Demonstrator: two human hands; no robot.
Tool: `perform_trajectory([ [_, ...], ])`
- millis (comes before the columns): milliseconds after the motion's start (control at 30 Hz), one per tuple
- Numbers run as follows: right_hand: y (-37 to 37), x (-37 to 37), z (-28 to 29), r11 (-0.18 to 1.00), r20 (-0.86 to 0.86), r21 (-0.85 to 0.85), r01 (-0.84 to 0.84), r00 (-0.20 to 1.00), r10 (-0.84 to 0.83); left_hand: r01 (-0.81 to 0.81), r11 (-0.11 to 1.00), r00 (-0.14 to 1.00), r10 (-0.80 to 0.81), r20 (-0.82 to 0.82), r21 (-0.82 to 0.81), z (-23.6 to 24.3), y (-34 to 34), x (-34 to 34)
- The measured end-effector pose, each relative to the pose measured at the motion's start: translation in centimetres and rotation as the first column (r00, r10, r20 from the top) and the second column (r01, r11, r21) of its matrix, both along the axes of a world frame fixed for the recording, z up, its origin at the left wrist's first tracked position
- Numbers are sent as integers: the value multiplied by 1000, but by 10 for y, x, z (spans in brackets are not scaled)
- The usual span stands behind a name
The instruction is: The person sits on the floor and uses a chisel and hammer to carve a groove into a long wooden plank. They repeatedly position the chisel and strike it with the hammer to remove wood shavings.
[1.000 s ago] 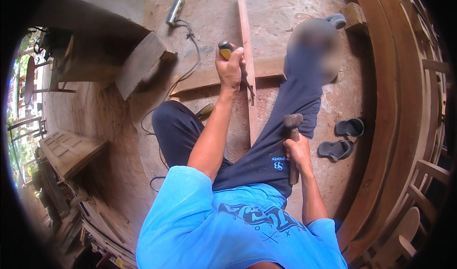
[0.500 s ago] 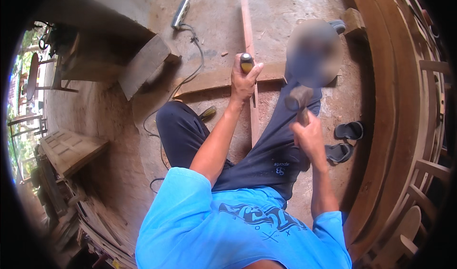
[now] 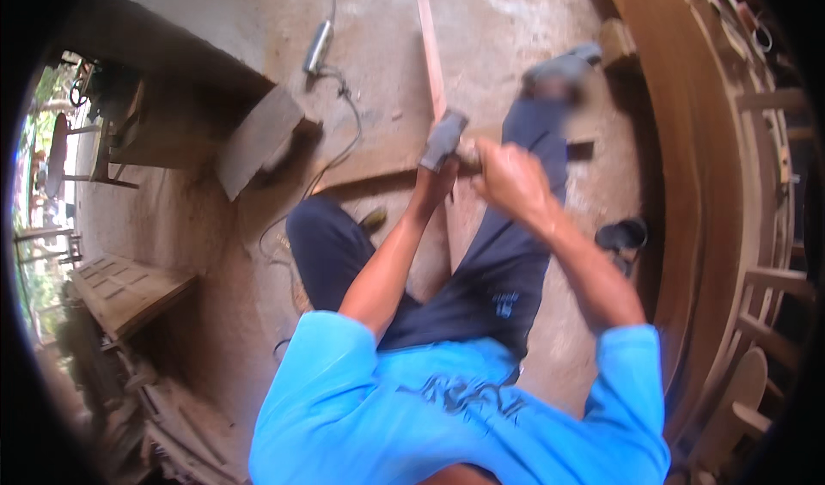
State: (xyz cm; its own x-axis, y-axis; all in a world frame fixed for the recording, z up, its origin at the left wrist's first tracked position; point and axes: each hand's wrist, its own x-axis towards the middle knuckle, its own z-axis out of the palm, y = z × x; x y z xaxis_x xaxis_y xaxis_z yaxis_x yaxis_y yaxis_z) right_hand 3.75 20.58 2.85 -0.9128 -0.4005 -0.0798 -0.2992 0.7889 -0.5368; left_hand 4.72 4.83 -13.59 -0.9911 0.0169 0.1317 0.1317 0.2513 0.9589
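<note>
My right hand (image 3: 514, 176) grips the short handle of a hammer (image 3: 444, 140), whose grey head is over my left hand (image 3: 436, 184). That hand is closed round a chisel; the hammer head now covers its yellow and black handle, which shows in the earlier frame. Beneath both hands a long narrow wooden strip (image 3: 430, 55) runs away from me, its near part between my legs. It crosses a broader board (image 3: 352, 176) lying sideways on the floor. The chisel's tip is hidden.
Near my left knee lies another yellow-handled tool (image 3: 373, 219). A silver power tool (image 3: 318, 47) with a cord (image 3: 354, 124) rests on the floor farther off. Dark sandals (image 3: 622, 234) lie at right, beside a large timber (image 3: 687, 184). A wooden block (image 3: 262, 141) stands at left.
My right hand has swung the hammer up and leftward, from over my right thigh to above my left hand. The left hand keeps its hold on the chisel. The view has shifted slightly.
</note>
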Motion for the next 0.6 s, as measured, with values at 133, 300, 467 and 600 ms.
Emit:
perform_trajectory([
  [133, 14, 0, 27, 956, 96, -274, 102, 992, -79, 16, 861, 950, -172, 260, 509, 4, -4, -17],
  [300, 13, -43, 105, 785, -195, -618, 40, 960, -203, -83, 876, 951, -72, 299, 476, 10, 2, -40],
  [467, -20, -66, 52, 954, -99, -227, 195, 970, -222, -55, 906, 957, -72, 281, 421, 24, 7, -35],
  [600, -4, -37, -11, 989, 153, 137, 50, 986, -71, -151, 744, 963, -38, 267, 651, 27, 8, -21],
])
